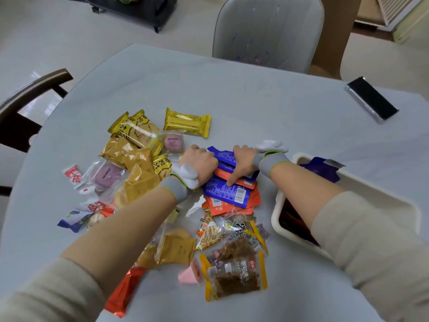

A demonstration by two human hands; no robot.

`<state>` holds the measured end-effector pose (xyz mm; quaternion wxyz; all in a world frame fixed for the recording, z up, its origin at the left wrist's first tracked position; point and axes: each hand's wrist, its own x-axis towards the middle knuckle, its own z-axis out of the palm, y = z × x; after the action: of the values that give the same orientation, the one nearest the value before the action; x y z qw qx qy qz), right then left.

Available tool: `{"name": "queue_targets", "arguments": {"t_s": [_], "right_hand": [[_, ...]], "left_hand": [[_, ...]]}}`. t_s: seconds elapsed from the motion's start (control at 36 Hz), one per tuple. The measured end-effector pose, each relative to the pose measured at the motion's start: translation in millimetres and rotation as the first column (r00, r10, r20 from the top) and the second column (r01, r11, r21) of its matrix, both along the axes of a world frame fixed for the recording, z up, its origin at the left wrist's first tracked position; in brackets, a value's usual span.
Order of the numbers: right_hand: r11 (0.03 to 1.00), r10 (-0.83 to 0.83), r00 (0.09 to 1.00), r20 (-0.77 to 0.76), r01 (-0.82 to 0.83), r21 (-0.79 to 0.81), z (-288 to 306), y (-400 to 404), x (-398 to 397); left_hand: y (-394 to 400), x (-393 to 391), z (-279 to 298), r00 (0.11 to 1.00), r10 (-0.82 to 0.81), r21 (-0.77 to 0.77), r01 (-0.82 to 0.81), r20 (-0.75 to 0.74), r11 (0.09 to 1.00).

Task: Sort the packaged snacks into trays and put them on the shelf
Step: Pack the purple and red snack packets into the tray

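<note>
A heap of packaged snacks covers the middle of the table (255,101). Yellow packets (187,122) lie at its far side, clear packets of dried meat (234,273) at the near side. Between them sits a stack of flat blue packets (226,191) and orange packets (232,208). My left hand (199,162) and my right hand (243,161) both grip the far end of that blue and orange stack, one at each side. A cream tray (362,184) stands to the right under my right forearm, with blue and dark packets in it.
A black phone (371,99) lies at the table's far right. A grey chair (269,31) stands behind the table and a dark wooden chair (30,101) at the left. Small red-and-white sachets (73,175) lie at the heap's left edge.
</note>
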<state>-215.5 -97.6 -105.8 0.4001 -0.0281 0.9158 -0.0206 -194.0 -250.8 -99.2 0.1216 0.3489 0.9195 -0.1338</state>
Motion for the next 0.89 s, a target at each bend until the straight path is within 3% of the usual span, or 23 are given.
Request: {"name": "queue_targets", "arguments": {"t_s": [0.11,0.22,0.42,0.53,0.61,0.75,0.89], "right_hand": [[0.997,-0.057,0.998,0.021,0.058,-0.042,2.1,-0.9,-1.3],[0.999,-0.046,0.995,-0.083,0.046,-0.007,-5.1,-2.0,3.7],[0.999,-0.043,0.995,-0.093,0.045,0.027,-1.3,-5.4,2.9],[0.989,-0.101,0.986,-0.133,0.114,0.099,-3.3,-7.1,8.5],[0.973,-0.172,0.976,-0.132,0.189,0.134,-6.6,-6.7,13.3],[0.958,-0.242,0.965,-0.103,0.255,0.133,-4.0,-3.2,10.9],[0.944,-0.296,0.946,-0.132,0.311,0.111,-1.7,4.8,16.6]], "left_hand": [[3.0,-4.3,3.9,0.999,0.032,0.064,-0.030,-0.026,0.998],[3.4,-9.5,7.0,0.989,0.146,0.170,-0.141,-0.020,0.975],[-11.2,-9.5,13.6,0.877,0.361,0.426,-0.471,0.315,0.773],[-17.4,0.7,15.3,0.844,0.231,0.244,-0.384,0.485,0.891],[-17.0,9.6,8.1,0.872,0.121,0.097,-0.188,0.475,0.977],[-9.0,13.3,2.5,0.908,0.047,0.055,-0.077,0.416,0.996],[0.1,17.1,-8.7,0.912,0.115,0.095,-0.165,0.394,0.982]]}}
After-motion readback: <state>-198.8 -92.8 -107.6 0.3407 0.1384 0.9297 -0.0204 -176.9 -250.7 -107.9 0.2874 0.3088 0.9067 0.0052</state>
